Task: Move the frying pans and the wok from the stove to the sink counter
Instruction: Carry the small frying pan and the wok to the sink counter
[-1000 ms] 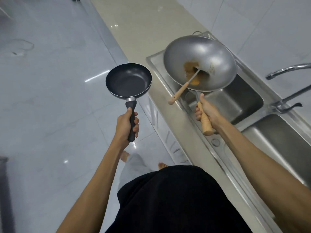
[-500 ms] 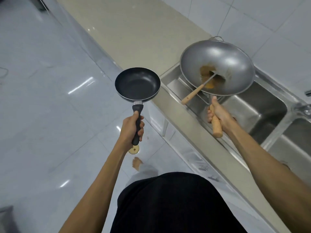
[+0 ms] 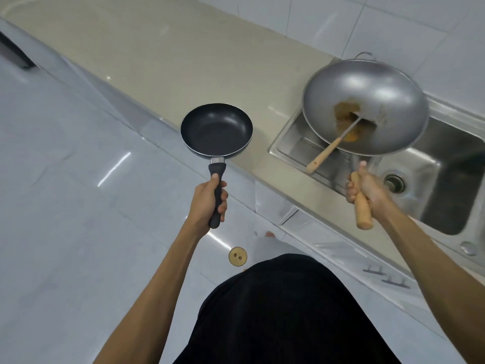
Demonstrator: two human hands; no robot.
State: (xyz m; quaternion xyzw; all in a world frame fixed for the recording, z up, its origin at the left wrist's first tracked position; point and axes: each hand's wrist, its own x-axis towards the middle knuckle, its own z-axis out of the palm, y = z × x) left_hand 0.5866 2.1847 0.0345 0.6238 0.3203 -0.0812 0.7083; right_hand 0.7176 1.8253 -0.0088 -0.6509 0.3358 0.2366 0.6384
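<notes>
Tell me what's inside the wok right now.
Inside the wok: a brownish-orange residue and a wooden-handled spatula, handle sticking out over the rim. Its blade tip is blurred, and whatever lies under it is hidden.

no readable text, label, brand or number anywhere on the pans, counter or sink

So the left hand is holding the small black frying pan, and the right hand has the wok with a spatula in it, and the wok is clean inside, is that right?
Not quite. The head view shows the wok is not clean: brownish-orange residue sits at its bottom around the spatula. The rest holds: the left hand grips the small black frying pan, and the right hand holds the wok by its wooden handle.
</notes>
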